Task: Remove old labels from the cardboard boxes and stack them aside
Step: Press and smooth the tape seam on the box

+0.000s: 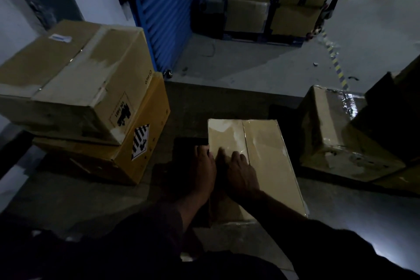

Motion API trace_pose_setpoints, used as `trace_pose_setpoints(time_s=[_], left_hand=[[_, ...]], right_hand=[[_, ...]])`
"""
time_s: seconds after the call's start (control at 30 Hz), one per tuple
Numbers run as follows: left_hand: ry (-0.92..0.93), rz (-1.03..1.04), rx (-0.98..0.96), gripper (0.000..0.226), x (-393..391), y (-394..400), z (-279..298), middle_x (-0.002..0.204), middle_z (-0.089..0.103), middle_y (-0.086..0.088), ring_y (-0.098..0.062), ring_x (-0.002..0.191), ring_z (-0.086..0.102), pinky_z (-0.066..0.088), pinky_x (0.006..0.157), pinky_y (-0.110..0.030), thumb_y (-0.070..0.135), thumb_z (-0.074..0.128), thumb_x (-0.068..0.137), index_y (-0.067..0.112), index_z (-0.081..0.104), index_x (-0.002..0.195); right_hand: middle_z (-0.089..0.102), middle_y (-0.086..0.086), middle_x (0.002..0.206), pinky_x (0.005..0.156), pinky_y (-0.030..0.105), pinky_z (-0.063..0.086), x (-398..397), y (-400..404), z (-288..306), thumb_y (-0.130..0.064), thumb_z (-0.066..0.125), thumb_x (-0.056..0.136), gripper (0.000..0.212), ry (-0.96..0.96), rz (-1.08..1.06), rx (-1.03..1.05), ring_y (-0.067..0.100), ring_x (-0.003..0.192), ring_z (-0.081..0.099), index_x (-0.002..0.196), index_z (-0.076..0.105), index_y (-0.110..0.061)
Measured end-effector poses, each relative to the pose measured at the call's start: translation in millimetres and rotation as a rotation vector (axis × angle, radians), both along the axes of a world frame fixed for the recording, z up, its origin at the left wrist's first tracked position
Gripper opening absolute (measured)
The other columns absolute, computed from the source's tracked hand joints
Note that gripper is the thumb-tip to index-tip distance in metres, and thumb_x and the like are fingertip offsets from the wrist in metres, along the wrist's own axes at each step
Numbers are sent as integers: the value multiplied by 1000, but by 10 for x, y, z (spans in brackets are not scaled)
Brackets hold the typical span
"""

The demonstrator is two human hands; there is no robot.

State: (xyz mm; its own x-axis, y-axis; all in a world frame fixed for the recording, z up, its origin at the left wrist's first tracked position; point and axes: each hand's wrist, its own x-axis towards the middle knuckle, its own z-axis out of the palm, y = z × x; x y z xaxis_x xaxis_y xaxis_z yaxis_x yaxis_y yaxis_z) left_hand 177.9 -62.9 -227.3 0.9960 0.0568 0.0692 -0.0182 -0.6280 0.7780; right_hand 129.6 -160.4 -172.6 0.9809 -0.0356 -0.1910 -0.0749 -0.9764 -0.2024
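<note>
A tan cardboard box (268, 157) lies on the floor in front of me, its top seam running away from me and shiny tape across the far part. My left hand (203, 167) rests at the box's left edge with fingers curled over it. My right hand (238, 169) lies flat on the top left panel, fingers spread against the cardboard. Whether either hand pinches a label or tape is hidden in the dim light. At the left, two boxes are stacked: a tan one (75, 79) on a yellower one (136, 143) carrying a striped diamond label (140, 142).
A taped, dented box (329, 134) stands at the right beside dark stacked cardboard (391, 120). More boxes fill racks (272, 0) at the back. A blue corrugated panel (163, 13) stands behind the left stack. Yellow-black floor tape (336, 59) runs across the grey floor.
</note>
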Motion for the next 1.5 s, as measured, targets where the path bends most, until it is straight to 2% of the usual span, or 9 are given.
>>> trace_pose_setpoints(time_s=[0.1,0.23,0.43,0.57,0.77,0.93,1.13,1.33,1.5], left_hand=[[10,-6,-6,23,-20,1,10,124,52,-6,-20,110,54,49,92,-40,24,44,99,15,52,120],[15,0,-25,24,-8,-4,4,124,53,-4,-19,110,54,51,92,-41,25,45,99,18,52,120],[19,-1,-3,27,1,17,-37,123,52,-5,-21,109,55,49,91,-42,31,42,98,18,52,119],[11,1,-14,24,-21,-16,-18,125,51,-5,-20,110,54,50,91,-42,25,42,99,18,50,120],[-8,-17,-4,25,1,25,-27,122,53,-10,-25,109,55,48,92,-44,24,43,99,12,53,119],[-8,-17,-16,23,-35,9,-11,124,51,-6,-21,108,54,49,90,-40,24,43,99,17,51,120],[42,-16,-19,25,-33,23,23,125,50,-2,-18,111,52,45,89,-31,26,43,100,19,50,122],[-11,-31,-19,21,-34,50,-22,121,51,-1,-16,106,53,50,89,-40,31,41,100,24,50,117],[-24,-21,-16,21,-20,36,-18,119,52,-1,-17,104,55,50,89,-43,31,39,101,22,52,115]], right_hand=[[43,13,128,77,38,46,-17,-157,-27,-43,42,99,64,-14,33,-16,32,113,46,154,13,-30],[41,15,131,83,42,47,117,-210,-3,-41,40,100,63,12,-147,3,33,118,43,155,11,-29],[45,12,124,79,40,47,-26,-118,-59,-44,41,99,59,-40,114,18,35,112,47,153,22,-31],[42,14,126,83,42,47,120,-316,-79,-38,38,101,58,-11,-94,-19,35,116,46,155,16,-33],[46,13,118,79,42,50,1,-95,-95,-41,38,99,55,-69,153,14,35,107,49,151,25,-31],[41,12,123,78,40,50,102,-224,-98,-40,46,99,56,-66,-90,107,32,114,47,151,27,-32],[58,3,113,79,27,46,209,-209,-66,-24,62,92,23,-254,-151,269,18,99,56,113,70,-18],[62,-1,101,78,26,46,319,-149,-112,-26,60,94,16,-338,-179,299,13,88,56,98,73,-18],[65,1,98,73,25,43,399,-123,-76,-28,58,95,19,-339,-228,264,15,85,60,98,74,-17]])
